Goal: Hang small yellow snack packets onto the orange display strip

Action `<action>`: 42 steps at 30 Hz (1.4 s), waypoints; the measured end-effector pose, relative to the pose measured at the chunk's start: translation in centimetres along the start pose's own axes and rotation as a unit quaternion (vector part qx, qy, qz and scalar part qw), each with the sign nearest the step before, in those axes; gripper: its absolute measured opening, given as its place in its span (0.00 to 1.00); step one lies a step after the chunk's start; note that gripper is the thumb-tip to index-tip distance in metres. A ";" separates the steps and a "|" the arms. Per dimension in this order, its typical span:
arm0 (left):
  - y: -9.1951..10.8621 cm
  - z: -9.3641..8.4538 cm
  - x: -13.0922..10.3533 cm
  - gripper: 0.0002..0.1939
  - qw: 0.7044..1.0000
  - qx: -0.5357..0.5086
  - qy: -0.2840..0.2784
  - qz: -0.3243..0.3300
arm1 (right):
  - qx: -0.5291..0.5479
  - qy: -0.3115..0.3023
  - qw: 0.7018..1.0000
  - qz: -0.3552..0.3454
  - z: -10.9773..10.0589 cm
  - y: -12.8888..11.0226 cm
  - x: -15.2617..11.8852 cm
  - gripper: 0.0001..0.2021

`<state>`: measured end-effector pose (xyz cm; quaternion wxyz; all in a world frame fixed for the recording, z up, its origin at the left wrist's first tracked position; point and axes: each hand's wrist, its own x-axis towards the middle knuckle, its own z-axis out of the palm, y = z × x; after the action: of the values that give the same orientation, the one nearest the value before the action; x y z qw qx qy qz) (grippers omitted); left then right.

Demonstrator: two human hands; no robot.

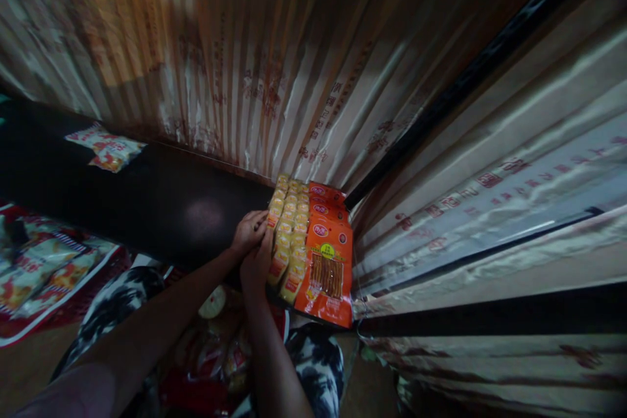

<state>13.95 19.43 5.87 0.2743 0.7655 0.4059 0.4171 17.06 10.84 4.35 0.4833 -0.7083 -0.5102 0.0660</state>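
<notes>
Two rows of yellow snack packets (292, 225) stand closely packed on a black shelf. My left hand (249, 232) touches the left side of the nearer row, its fingers curled at the packets. Just below it, my right hand (258, 266) is closed at the same row, its fingers up against a packet edge. The two hands are close together and partly overlap, so their fingertips are hard to make out. Right of the yellow rows, orange snack packets (327, 281) stand one behind another, the front one with a window showing brown sticks.
Two white-and-red snack packets (108, 147) lie farther left on the black shelf (171, 202). A red basket (73, 300) of similar packets stands at lower left. More packets (215, 353) are between my knees. Pleated printed sheeting (235, 65) backs the shelf, and a dark post (421, 124) rises at right.
</notes>
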 end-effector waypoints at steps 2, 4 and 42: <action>0.1 -0.1 0.0 0.17 1.000 -0.001 -0.003 0.001 | 0.007 0.017 1.000 0.013 -0.1 -0.2 0.0 0.27; 0.3 -0.2 0.0 0.17 1.000 -0.003 -0.003 -0.004 | 0.014 0.027 0.999 0.021 -0.1 -0.4 -0.1 0.28; 1.1 -8.2 -19.1 0.15 0.985 0.055 -0.099 -0.130 | 0.119 -0.114 0.985 0.059 -3.4 -4.1 -14.9 0.20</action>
<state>1.17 3.28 2.83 0.3229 0.7574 0.4951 0.2775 9.35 -2.97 3.26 0.4984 -0.6624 -0.5078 0.2345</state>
